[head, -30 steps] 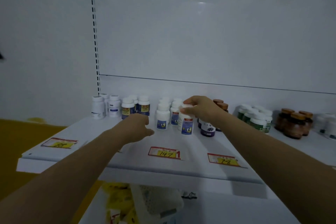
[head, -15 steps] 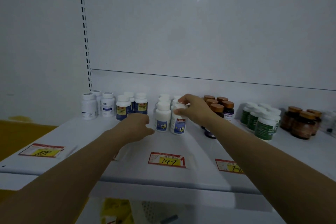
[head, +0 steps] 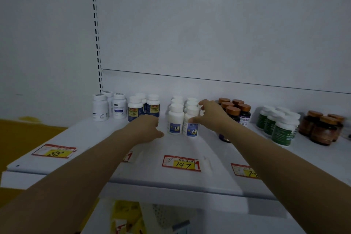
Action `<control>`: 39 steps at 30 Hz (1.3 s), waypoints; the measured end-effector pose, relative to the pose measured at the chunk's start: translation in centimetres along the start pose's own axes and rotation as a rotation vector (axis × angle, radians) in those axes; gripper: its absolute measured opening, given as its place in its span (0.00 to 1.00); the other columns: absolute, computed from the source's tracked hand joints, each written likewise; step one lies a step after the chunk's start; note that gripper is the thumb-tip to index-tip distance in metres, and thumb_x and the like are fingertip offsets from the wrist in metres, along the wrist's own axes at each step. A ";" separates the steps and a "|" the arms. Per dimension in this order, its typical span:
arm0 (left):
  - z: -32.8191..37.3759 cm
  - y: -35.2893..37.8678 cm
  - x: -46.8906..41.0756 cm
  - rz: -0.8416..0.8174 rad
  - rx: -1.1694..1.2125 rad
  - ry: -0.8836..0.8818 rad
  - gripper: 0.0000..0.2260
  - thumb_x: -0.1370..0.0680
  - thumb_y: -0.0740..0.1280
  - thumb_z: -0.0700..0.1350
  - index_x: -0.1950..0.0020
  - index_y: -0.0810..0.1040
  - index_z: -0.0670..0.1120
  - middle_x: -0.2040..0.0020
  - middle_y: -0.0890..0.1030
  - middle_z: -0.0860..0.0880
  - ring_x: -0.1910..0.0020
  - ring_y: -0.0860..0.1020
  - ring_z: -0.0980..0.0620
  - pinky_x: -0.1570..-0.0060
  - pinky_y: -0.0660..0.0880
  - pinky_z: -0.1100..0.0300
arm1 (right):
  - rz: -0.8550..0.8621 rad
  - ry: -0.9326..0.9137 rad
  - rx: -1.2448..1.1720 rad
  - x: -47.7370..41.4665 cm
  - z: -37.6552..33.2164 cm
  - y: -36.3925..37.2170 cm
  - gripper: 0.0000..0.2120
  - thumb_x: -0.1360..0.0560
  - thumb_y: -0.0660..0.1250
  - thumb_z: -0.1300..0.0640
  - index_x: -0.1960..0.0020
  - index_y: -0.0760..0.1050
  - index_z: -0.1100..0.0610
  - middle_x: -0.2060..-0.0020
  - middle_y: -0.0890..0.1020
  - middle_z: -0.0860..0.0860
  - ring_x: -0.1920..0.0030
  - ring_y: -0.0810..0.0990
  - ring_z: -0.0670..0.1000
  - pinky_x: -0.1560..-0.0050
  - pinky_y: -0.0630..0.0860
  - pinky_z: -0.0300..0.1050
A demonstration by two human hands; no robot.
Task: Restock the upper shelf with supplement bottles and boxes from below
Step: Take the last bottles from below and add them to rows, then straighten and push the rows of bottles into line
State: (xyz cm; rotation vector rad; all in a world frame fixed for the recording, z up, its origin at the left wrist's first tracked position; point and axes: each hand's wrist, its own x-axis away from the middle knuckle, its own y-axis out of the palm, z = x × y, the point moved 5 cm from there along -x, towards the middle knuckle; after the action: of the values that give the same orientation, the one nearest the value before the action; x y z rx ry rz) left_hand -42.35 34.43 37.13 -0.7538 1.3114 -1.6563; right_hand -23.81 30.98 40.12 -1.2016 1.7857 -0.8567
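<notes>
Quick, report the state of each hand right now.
Left hand: closed, fingers curled, holding nothing visible.
Right hand: thumb and fingers holding the front-right white bottle.

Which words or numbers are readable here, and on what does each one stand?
"88": left price tag.
"147" and red "1": middle price tag.
"1": partly hidden tag between those two.
"7", rest hidden: right price tag.
Bottle labels: too blurred to read.
</notes>
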 end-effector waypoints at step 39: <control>-24.9 -6.0 -7.6 -0.033 0.139 -0.008 0.24 0.25 0.68 0.40 0.32 0.64 0.39 0.32 0.70 0.40 0.46 0.69 0.51 0.54 0.68 0.60 | -0.052 0.194 0.100 -8.0 -23.6 15.7 0.29 0.19 0.56 0.58 0.24 0.46 0.65 0.27 0.57 0.64 0.28 0.60 0.61 0.28 0.61 0.51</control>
State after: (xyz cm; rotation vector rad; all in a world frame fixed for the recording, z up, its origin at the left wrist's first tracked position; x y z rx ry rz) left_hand -61.95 52.57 36.83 -0.7014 1.1700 -1.7487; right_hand -49.18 45.87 39.17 -1.1367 1.8470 -1.1127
